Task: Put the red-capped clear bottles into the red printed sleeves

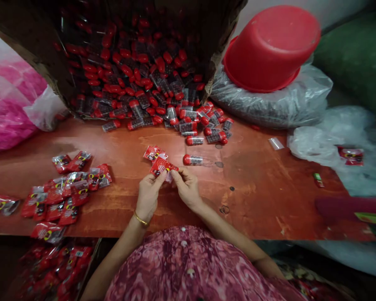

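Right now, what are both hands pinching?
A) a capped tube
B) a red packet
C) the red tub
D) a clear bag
B: the left hand and right hand pinch the red packet in their fingers; the nearest capped tube lies apart on the table.

A small packing workshop, with red-capped plastic tubes (194, 140) spilling onto a worktable (263, 192)
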Demonstrator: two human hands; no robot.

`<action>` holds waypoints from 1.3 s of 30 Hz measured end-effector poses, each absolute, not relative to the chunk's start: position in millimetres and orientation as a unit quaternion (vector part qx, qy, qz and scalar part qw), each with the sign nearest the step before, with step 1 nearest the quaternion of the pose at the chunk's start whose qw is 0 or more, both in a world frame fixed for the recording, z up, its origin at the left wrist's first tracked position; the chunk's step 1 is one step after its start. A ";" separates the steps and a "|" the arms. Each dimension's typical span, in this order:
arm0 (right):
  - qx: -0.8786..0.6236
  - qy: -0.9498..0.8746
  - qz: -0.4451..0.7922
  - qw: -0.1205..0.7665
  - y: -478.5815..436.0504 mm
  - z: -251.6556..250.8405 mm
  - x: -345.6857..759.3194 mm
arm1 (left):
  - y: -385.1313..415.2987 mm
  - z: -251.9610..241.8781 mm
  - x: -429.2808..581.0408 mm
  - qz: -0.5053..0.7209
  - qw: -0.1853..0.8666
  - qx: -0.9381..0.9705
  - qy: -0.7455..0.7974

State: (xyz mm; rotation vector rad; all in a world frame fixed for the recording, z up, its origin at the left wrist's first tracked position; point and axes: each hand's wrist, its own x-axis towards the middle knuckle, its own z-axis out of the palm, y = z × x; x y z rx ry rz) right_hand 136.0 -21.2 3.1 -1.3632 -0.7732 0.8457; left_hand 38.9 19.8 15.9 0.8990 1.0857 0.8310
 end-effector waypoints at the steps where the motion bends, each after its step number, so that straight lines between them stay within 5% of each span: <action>1: -0.592 -0.332 0.381 0.627 -22.8 1.4 134.2 | 19.0 14.3 40.0 0.386 0.681 0.388 0.488; 10: -0.601 -0.351 0.397 0.599 -29.7 -9.7 135.2 | 13.2 3.5 37.5 0.383 0.639 0.448 0.494; 17: -0.640 -0.431 0.299 0.561 -31.2 -9.7 141.0 | 15.4 12.5 41.1 0.368 0.754 0.313 0.445; 24: -0.765 -0.567 0.044 0.303 -20.4 -9.9 219.5 | 27.4 20.3 39.3 0.350 0.778 0.213 0.477; 27: -0.799 -0.547 0.034 0.245 -24.1 -24.1 247.0 | 30.5 21.4 39.0 0.343 0.790 0.193 0.470; 34: -0.693 -0.406 0.286 0.523 -63.4 -13.1 215.0 | 28.8 24.3 41.7 0.340 0.785 0.216 0.472; 39: -0.608 -0.317 0.441 0.580 -75.7 15.1 190.5 | 23.8 18.1 46.1 0.364 0.749 0.309 0.459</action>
